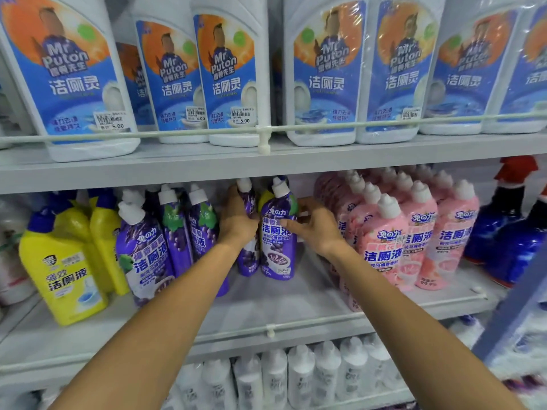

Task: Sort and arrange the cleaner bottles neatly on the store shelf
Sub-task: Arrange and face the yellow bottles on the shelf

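Two purple cleaner bottles with white caps stand upright side by side at the middle of the middle shelf [296, 294]. My left hand [236, 220] grips the left purple bottle [248, 261] around its upper body. My right hand [313, 223] holds the right purple bottle [278, 247], thumb across its label and fingers curled round its right side. More purple bottles [148, 250] stand to the left, some leaning. A block of pink bottles [414, 232] stands to the right.
Yellow bottles [65, 267] stand at the far left and blue spray bottles [515, 232] with red triggers at the far right. Large white Mr Puton jugs [225, 72] fill the top shelf behind a rail. White bottles [296, 374] line the bottom shelf.
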Tool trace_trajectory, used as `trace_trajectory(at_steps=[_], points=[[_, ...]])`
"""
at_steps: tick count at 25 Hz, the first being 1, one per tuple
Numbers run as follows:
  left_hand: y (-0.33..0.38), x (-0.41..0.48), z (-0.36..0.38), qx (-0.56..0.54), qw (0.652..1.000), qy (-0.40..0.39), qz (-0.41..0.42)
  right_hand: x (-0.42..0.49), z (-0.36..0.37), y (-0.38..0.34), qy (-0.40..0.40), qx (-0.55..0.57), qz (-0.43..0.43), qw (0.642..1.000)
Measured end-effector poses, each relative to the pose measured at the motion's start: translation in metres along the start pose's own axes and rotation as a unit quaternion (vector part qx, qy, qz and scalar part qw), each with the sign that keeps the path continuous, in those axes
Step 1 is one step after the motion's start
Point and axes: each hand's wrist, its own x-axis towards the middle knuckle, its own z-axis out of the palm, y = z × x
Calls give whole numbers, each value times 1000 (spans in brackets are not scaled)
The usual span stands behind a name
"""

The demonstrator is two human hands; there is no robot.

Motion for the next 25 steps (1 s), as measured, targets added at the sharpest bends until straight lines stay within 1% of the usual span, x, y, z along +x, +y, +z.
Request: trace_trajectory(at_steps=[2, 7, 11, 13, 16, 20, 22, 25], points=[[-1, -5, 0, 22, 1000, 8, 16, -5, -2, 0, 19, 3, 10, 1000], [5, -36, -25, 107, 992, -34, 52, -29, -9, 5, 62, -41, 6, 997], [-2, -81, -67, 64, 995, -47, 53, -46, -8, 5, 80, -69, -41, 994], [-7, -95, -86, 82, 994, -37, 61, -51, -5, 0, 90, -115, -61, 987], [-14, -99, -101, 120, 991, 2, 65, -53, -2, -4, 122, -164, -69, 976], [-20, -96, -97, 138, 987, 30, 80, -46, -3, 1, 169, -200, -47, 964], [-23, -93, -94, 152, 984, 43, 85, -39, -4, 1, 170, -206, -23, 963], [-30, -87, -90, 166, 980, 58, 90, -19, -3, -2, 148, -242, 48, 958]])
